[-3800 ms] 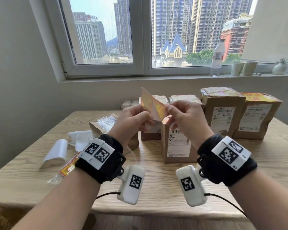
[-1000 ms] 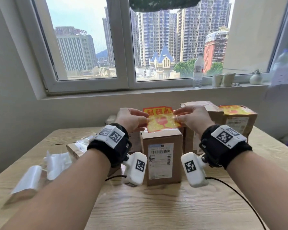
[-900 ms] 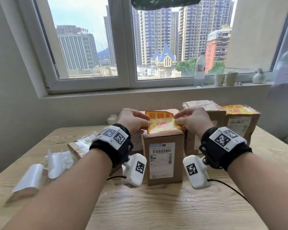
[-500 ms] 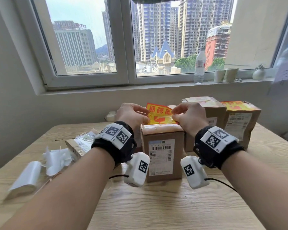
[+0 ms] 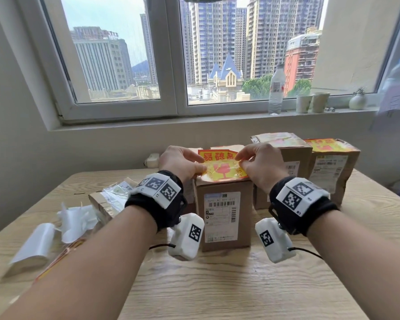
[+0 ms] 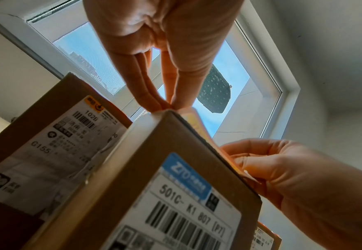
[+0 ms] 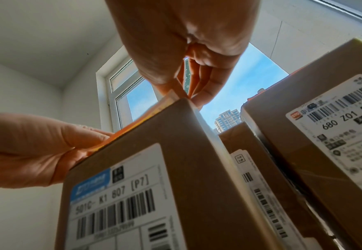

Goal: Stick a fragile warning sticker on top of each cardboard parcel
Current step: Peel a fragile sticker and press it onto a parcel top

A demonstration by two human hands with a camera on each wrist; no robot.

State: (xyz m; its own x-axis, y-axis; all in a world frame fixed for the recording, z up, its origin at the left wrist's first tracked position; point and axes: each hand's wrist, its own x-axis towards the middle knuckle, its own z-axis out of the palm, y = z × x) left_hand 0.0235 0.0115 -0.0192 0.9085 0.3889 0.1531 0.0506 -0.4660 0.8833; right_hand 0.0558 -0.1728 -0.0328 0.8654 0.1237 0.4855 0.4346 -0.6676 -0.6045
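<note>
Daylit window [image 5: 169, 54] above pale wall [image 5: 16, 146], wooden table [image 5: 217, 285] below.

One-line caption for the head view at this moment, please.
Both hands, left hand and right hand, lower a fragile sticker onto the front parcel on the wooden table.

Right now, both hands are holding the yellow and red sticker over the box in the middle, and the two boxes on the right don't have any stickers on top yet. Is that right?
Not quite. Both the left hand and the right hand do hold the sticker over the middle box. But the head view shows that the two boxes on the right already have stickers on top.
</note>
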